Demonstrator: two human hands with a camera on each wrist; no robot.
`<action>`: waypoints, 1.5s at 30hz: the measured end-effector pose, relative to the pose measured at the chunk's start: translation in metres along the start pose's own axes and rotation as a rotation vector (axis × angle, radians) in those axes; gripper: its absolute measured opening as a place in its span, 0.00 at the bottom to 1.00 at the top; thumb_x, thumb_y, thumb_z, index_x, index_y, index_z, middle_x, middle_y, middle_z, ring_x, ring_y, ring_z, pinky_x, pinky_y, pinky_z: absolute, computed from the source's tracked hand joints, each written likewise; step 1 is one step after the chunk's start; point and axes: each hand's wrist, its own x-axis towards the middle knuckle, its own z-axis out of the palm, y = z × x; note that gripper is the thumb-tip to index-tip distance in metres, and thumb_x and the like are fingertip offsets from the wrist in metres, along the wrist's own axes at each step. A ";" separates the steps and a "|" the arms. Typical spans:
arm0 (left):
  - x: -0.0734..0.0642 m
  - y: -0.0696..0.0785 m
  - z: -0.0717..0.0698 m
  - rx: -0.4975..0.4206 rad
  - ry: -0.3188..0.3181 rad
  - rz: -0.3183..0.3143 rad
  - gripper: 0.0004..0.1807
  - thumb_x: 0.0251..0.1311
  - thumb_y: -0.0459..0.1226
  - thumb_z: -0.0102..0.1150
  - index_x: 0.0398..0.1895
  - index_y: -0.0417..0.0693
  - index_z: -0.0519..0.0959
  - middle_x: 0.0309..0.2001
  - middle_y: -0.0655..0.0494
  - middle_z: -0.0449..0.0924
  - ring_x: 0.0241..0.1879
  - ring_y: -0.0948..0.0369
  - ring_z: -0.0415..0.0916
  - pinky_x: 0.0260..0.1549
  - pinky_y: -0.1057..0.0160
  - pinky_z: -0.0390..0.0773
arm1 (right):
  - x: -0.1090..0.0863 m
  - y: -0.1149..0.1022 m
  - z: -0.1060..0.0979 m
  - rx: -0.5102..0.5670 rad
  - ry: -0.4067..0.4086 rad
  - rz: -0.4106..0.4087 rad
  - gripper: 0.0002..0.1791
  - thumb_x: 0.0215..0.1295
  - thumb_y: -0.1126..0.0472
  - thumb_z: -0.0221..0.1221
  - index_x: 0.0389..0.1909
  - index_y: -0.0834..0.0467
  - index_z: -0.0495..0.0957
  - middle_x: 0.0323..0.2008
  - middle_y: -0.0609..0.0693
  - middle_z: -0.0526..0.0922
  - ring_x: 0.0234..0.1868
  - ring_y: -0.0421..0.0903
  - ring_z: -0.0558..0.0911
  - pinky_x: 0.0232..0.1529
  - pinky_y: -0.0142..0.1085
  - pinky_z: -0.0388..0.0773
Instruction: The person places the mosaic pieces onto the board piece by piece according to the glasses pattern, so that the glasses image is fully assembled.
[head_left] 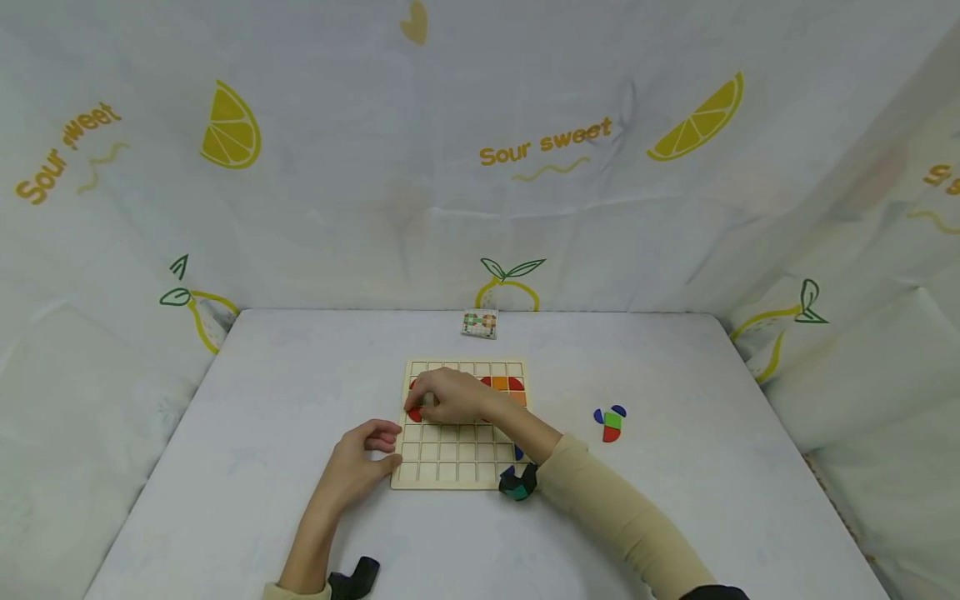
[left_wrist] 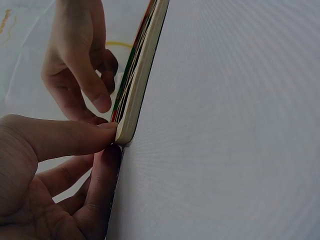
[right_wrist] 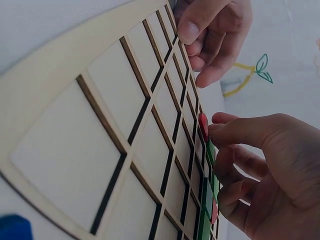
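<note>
Pale wood shapes the gridded board [head_left: 450, 477] lying on the worktop [head_left: 225, 417]. At its left side the right hand [head_left: 457, 396] pinches a red piece [head_left: 415, 414]; the left hand [head_left: 358, 463], fingers unclenched, touches the left edge. Loose coloured pieces [head_left: 612, 421] lie rightward.

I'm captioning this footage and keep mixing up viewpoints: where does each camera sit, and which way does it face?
Head: worn on the head, facing forward and down at the grid board; left hand and right hand show.
Left wrist: worn there, sighting along the board's side, edge-on; both hands show.
Right wrist: worn there, looking low across the grid; both hands show.
Shared: both wrist views show the left hand at the board's edge.
</note>
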 end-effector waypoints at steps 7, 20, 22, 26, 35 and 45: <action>0.000 -0.001 0.001 0.009 0.004 -0.003 0.19 0.58 0.27 0.74 0.54 0.44 0.86 0.43 0.52 0.86 0.43 0.62 0.82 0.47 0.65 0.78 | 0.001 0.000 0.002 -0.055 -0.021 -0.006 0.12 0.74 0.58 0.68 0.55 0.50 0.90 0.47 0.48 0.86 0.41 0.40 0.79 0.43 0.29 0.75; 0.000 0.001 0.002 0.010 0.006 -0.007 0.19 0.58 0.27 0.74 0.53 0.43 0.85 0.43 0.52 0.86 0.43 0.62 0.81 0.47 0.65 0.78 | -0.008 -0.002 -0.003 -0.054 -0.012 -0.005 0.12 0.74 0.59 0.68 0.55 0.51 0.89 0.48 0.48 0.87 0.47 0.44 0.82 0.48 0.32 0.78; -0.001 0.001 0.002 0.016 0.006 -0.008 0.19 0.58 0.27 0.74 0.53 0.43 0.85 0.43 0.52 0.86 0.43 0.62 0.81 0.47 0.64 0.78 | -0.013 -0.002 -0.006 -0.035 0.001 -0.010 0.12 0.74 0.59 0.68 0.56 0.52 0.89 0.48 0.49 0.87 0.48 0.46 0.83 0.49 0.32 0.78; -0.001 0.001 0.003 0.024 0.010 -0.009 0.19 0.58 0.27 0.75 0.54 0.43 0.85 0.43 0.52 0.86 0.43 0.61 0.81 0.47 0.64 0.78 | -0.024 0.000 -0.011 0.002 0.028 -0.011 0.13 0.74 0.60 0.67 0.57 0.52 0.89 0.48 0.50 0.87 0.49 0.50 0.84 0.49 0.33 0.77; -0.002 0.002 0.003 0.028 0.018 -0.014 0.20 0.58 0.27 0.74 0.54 0.42 0.85 0.43 0.51 0.86 0.43 0.61 0.81 0.46 0.63 0.78 | -0.052 0.002 -0.022 0.064 0.082 0.025 0.14 0.74 0.58 0.68 0.57 0.54 0.88 0.49 0.53 0.88 0.33 0.43 0.78 0.40 0.30 0.75; -0.003 0.002 0.003 0.038 0.028 -0.016 0.20 0.58 0.28 0.75 0.55 0.42 0.85 0.43 0.52 0.86 0.44 0.61 0.81 0.46 0.63 0.78 | -0.098 0.008 -0.032 0.111 0.155 0.066 0.16 0.74 0.57 0.68 0.59 0.55 0.88 0.50 0.52 0.88 0.36 0.44 0.78 0.38 0.30 0.76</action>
